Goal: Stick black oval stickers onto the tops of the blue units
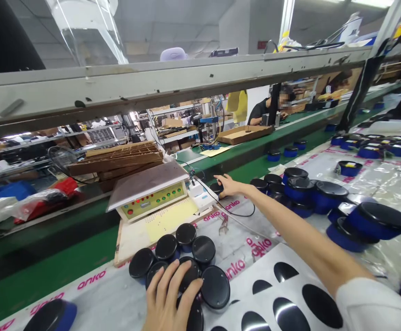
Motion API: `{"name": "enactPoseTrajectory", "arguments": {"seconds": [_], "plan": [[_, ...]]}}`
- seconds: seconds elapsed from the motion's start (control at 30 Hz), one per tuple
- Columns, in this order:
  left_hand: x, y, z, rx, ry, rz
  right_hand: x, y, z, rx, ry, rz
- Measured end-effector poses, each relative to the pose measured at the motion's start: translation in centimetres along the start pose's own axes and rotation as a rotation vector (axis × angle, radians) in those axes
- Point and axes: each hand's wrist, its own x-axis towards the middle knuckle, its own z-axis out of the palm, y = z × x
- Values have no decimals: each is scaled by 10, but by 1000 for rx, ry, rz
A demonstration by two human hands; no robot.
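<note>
My left hand (169, 294) lies with spread fingers on top of a cluster of round black-topped units (216, 287) at the lower middle. My right hand (228, 185) reaches out beyond the white power strip (202, 196), with its fingers around or beside a dark round unit (216, 188); the contact is too small to make out. White sheets with black oval stickers (289, 314) lie under my right forearm. More blue units with black tops (330, 195) are gathered to the right, some stacked.
A control box (154, 198) with lit buttons sits on a board beyond the left cluster. Green conveyor (249, 170) runs behind, carrying several units. A shelf beam (173, 76) crosses overhead; a person (260, 110) works across the line. Cables loop near the power strip.
</note>
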Motion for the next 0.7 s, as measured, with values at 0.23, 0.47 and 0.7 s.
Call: {"name": "enactPoseTrajectory", "arguments": {"seconds": [0.23,0.47,0.7], "plan": [[12,-4,-17,-134,-58,-102,9,7,20,-48,27,74],[49,-11,-49,-556,-178,-416,-33,11,1,-80,8,111],[61,-6,-58,-982,-233,-643,-92,-54,-33,-24,71,90]]}}
